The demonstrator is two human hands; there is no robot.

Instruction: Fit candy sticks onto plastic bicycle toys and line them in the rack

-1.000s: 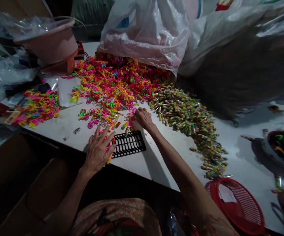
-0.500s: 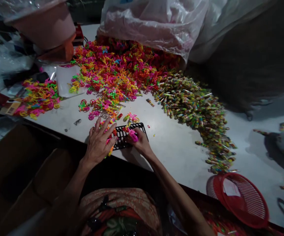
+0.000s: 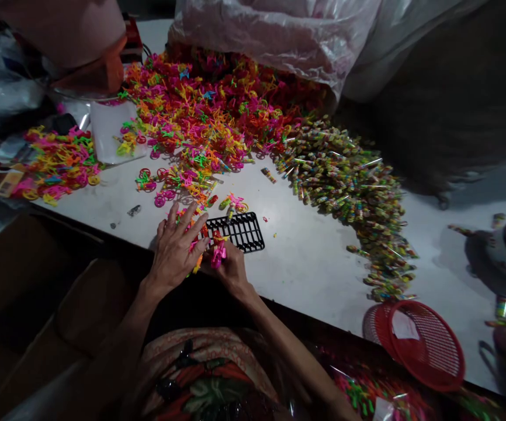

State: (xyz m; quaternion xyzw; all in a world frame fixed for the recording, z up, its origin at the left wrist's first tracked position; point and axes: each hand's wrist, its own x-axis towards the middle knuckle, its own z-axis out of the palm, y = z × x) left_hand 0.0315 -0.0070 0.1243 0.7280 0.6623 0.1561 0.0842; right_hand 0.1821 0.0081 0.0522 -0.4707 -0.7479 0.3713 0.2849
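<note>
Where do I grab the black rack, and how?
The black rack lies flat, so probably pinch its right-end rim, coming from the right: that edge is uncovered, while the left hand and right hand crowd the other end.

From my end the rack [image 3: 246, 233] reads black and the held toy [image 3: 218, 254] hot pink. I see pink, yellow, orange, red and green mixed through the heap [image 3: 191, 111], yellow-green multicoloured tubes [image 3: 336, 181], a white desk [image 3: 305, 275], a red basket [image 3: 374, 324], and a pale cloth [image 3: 163, 349] with a reddish pattern.
</note>
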